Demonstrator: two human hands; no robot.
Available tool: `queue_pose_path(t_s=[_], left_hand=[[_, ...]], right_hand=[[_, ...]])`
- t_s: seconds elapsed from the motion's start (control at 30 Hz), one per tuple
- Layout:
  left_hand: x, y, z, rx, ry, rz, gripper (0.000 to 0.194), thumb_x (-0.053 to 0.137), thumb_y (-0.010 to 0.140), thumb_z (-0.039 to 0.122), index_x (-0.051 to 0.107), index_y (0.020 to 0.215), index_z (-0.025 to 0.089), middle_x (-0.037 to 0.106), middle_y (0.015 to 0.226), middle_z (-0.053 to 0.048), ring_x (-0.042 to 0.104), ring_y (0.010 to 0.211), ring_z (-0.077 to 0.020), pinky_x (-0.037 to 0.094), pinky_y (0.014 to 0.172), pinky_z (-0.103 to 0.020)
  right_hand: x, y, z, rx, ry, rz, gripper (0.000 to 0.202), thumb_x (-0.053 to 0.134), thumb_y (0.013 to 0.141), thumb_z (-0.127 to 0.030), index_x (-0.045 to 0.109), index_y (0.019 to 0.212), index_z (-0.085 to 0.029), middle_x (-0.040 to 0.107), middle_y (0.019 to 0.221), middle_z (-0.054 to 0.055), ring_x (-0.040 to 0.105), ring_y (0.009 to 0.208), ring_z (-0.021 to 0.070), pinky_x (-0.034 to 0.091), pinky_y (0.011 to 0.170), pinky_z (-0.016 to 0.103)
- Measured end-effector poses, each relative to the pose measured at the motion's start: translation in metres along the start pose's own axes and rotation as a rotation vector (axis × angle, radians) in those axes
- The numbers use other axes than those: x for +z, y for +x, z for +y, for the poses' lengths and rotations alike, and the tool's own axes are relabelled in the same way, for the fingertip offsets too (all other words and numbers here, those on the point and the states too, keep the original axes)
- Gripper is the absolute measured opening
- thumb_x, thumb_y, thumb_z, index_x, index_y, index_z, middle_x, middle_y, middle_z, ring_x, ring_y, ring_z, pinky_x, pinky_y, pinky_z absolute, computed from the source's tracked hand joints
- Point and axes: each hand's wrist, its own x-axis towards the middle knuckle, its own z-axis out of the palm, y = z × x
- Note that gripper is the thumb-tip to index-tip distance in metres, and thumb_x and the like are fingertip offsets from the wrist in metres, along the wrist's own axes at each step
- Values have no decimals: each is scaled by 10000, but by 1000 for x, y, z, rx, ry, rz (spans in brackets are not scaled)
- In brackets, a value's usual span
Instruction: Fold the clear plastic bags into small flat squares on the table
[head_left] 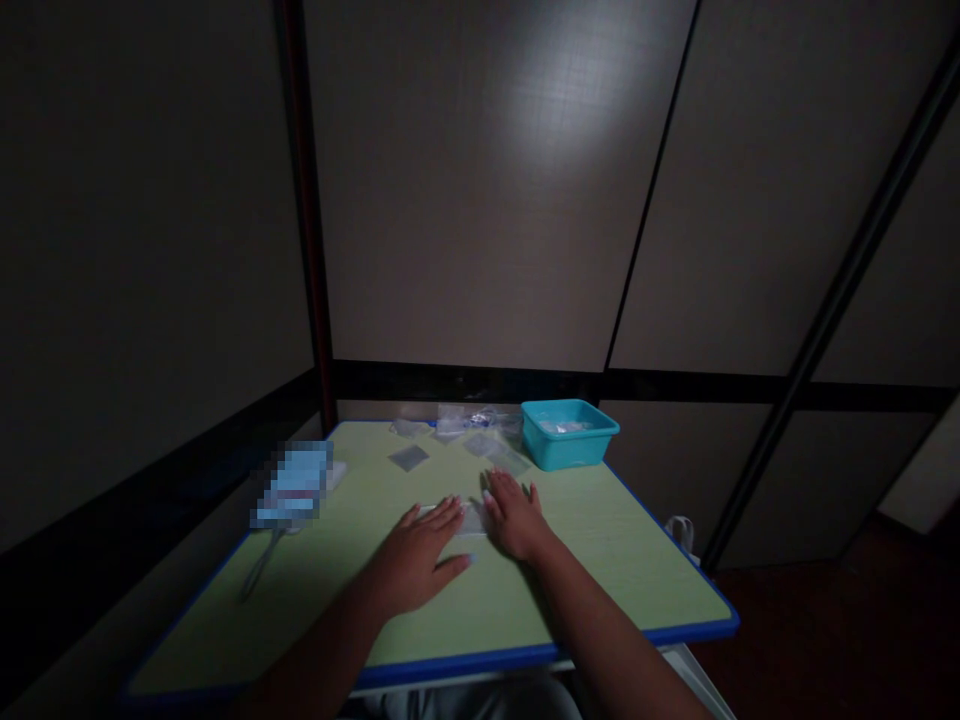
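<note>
A clear, flat plastic bag [472,519] lies on the green tabletop between my two hands. My left hand [421,556] rests over its left part, fingers stretched out and thumb apart. Over the right end of the bag is my right hand [514,515], fingers extended and pointing away from me. Neither hand is closed round anything. Just beyond, a thin grey square sheet [409,458] and a few more clear flat pieces [507,458] lie on the table.
A turquoise basin [571,450] with clear plastic inside stands at the back right. Crumpled clear packaging [450,420] lies along the back edge. At the left is a blurred blue item [295,485] with a strap [261,565]. The table's blue edge [465,664] runs in front of me.
</note>
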Motion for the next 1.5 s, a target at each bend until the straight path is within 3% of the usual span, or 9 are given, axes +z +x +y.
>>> queue_pose_path(t_s=[0.1,0.2,0.27,0.33,0.53,0.93,1.17,1.5], left_hand=[[-4,-2,-9,30,-36,11,467,416,833,467,417,1269,299,313,1396,-10,244,1297,-188,194,1049,-409],[-8,-2,-15,61,-51,44,395,435,833,433,492,1205,316,397,1350,12,294,1277,-182,225,1042,-392],[-8,-1,-17,55,-60,73,398,453,824,429,492,1204,317,446,1316,14,338,1253,-180,233,1042,-388],[-8,-1,-17,45,-74,88,393,462,819,423,504,1194,311,486,1283,11,374,1231,-179,234,1042,-384],[-8,1,-18,51,-108,28,340,432,836,413,568,1126,299,549,1219,-8,441,1179,-177,223,1038,-393],[-7,1,-19,69,-78,46,339,410,847,397,553,1141,308,566,1197,1,464,1158,-162,219,1032,-383],[-6,2,-20,70,-81,40,321,415,847,361,569,1121,300,565,1197,-2,468,1153,-164,218,1033,-389],[-1,2,-24,101,-86,77,317,451,836,363,562,1128,308,583,1177,-4,482,1139,-175,253,1011,-393]], right_hand=[[-8,7,8,219,406,177,442,323,862,-369,455,1215,-137,476,1256,128,407,1165,219,305,971,346],[-16,11,19,430,686,107,370,336,852,-343,532,1053,-102,615,942,132,601,740,175,485,629,284],[-19,11,24,458,760,-6,341,326,854,-321,561,937,-88,609,705,79,517,446,107,428,405,228],[-21,10,26,460,838,-113,290,368,840,-297,573,837,-92,553,557,16,404,323,65,351,305,186],[-21,4,24,471,937,-257,216,448,801,-229,564,681,-92,482,414,-27,387,278,63,325,251,163],[-23,-1,17,453,989,-320,175,484,769,-177,572,643,-95,467,384,-47,393,274,49,322,252,133],[-20,2,19,488,1065,-255,236,488,797,-198,498,575,-120,442,375,-52,380,268,51,330,252,143],[-22,4,22,532,1259,-367,166,457,831,-179,582,784,-81,453,428,-60,387,302,28,381,317,124]])
